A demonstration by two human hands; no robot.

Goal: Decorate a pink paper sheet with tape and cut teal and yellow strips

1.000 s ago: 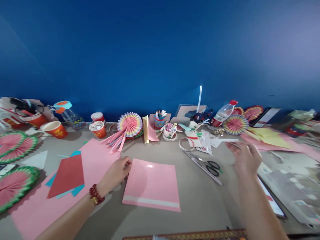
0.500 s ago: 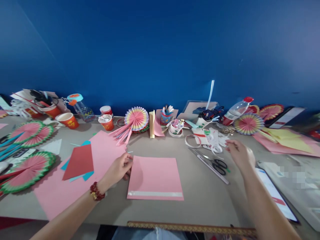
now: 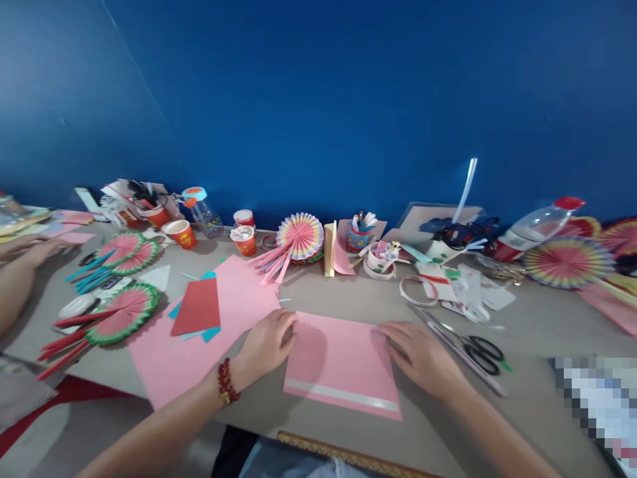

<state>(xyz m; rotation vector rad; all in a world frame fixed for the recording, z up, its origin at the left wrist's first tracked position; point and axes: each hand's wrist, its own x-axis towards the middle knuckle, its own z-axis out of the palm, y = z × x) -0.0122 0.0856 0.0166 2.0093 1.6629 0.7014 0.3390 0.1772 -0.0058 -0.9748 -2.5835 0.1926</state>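
Note:
A pink sheet of paper (image 3: 338, 348) lies flat in front of me, with a whitish strip of tape (image 3: 343, 395) along its near edge. At its upper left edge, my left hand (image 3: 266, 345) has bent fingers and thumb closed on the paper's border; a red bead bracelet circles that wrist. My right hand (image 3: 423, 355) rests at the right edge, fingers stretched out and lying on the sheet. Scissors with black handles (image 3: 482, 355) and a long thin pale strip (image 3: 468, 355) lie just right of that hand.
To the left are a larger pink sheet (image 3: 243, 292), a red paper piece (image 3: 199, 307) and folded paper fans (image 3: 129, 315). Cups, a rosette fan (image 3: 300, 238) and a bottle (image 3: 537, 229) line the blue wall. Another person's hand (image 3: 37, 252) is at the far left.
My right hand has come leftward from beside the paper scraps onto the pink sheet's right edge. My left hand stays at the left edge. The view has turned left, revealing another person's arm.

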